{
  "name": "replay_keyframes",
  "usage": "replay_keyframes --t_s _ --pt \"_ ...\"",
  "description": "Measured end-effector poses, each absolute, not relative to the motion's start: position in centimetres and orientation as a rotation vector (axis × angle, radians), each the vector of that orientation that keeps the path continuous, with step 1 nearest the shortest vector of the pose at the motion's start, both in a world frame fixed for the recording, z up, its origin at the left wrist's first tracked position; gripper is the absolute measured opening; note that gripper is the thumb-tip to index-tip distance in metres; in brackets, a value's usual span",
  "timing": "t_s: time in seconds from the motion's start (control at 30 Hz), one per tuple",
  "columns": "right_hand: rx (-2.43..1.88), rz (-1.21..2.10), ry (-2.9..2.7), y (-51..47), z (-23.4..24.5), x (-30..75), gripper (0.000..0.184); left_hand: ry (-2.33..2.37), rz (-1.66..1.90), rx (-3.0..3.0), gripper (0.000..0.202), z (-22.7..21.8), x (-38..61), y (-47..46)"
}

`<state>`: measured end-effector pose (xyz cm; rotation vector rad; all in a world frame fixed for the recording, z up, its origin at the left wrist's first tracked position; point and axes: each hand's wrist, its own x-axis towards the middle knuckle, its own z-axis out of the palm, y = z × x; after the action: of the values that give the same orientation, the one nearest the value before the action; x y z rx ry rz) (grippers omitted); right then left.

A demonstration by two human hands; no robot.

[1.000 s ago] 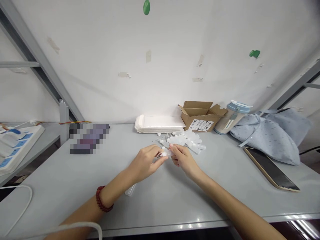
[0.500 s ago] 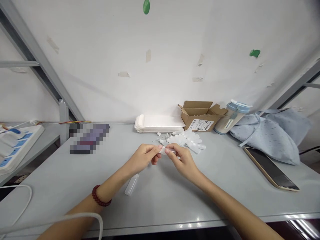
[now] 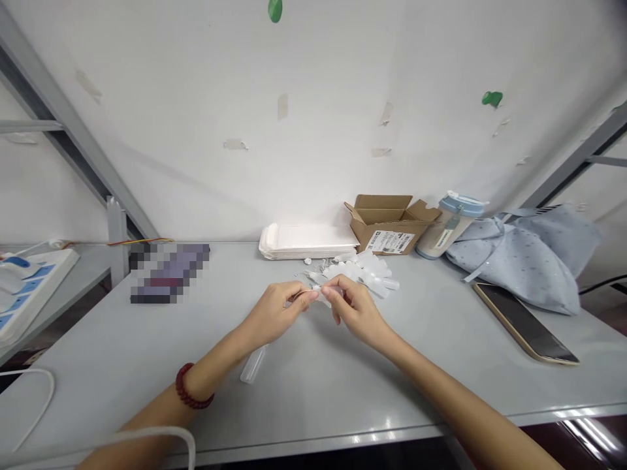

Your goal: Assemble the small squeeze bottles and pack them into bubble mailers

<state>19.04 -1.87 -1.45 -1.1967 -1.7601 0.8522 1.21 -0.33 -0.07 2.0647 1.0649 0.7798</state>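
Observation:
My left hand [image 3: 279,312] is closed, its thumb and forefinger pinched together at a small whitish translucent plastic piece [image 3: 318,292]. Facing it, my right hand [image 3: 356,312] pinches the same piece from the other side, and the fingertips nearly meet. Fingers cover most of the piece, so its full shape is hidden. Just behind my hands lies a pile of translucent plastic pieces [image 3: 373,266], some of them tube-like. A single clear plastic tube [image 3: 253,365] rests on the grey table [image 3: 313,398], near my left wrist.
Behind the pile are a stack of white flat packets [image 3: 313,240] and an open cardboard box [image 3: 389,234]. To the right stand a tumbler [image 3: 448,225], a light-blue bag [image 3: 524,261] and a phone [image 3: 524,323]. A power strip [image 3: 34,290] and white cable [image 3: 166,431] are at left.
My left fingers have shifted their pinch, with thumb and forefinger now stretched straighter towards the piece. The whole view has slid slightly. The loose tube and the pile stay where they were.

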Motion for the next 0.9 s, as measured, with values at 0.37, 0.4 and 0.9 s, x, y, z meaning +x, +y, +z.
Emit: replay_keyframes --t_s 0.37,0.4,0.9 --pt "-1.449 0.09 -1.658 2.9 -2.6 25.1 0.031 1.217 0.65 2.428 0.031 -1.9 0.3 6.1" --pt "-1.473 0.014 -1.683 3.4 -3.1 25.5 0.032 1.195 0.649 2.453 0.032 -2.0 0.6 6.9" --pt "-1.418 -0.253 -1.842 5.3 -5.8 26.2 0.03 1.083 0.674 2.495 0.032 -3.8 1.5 9.8"
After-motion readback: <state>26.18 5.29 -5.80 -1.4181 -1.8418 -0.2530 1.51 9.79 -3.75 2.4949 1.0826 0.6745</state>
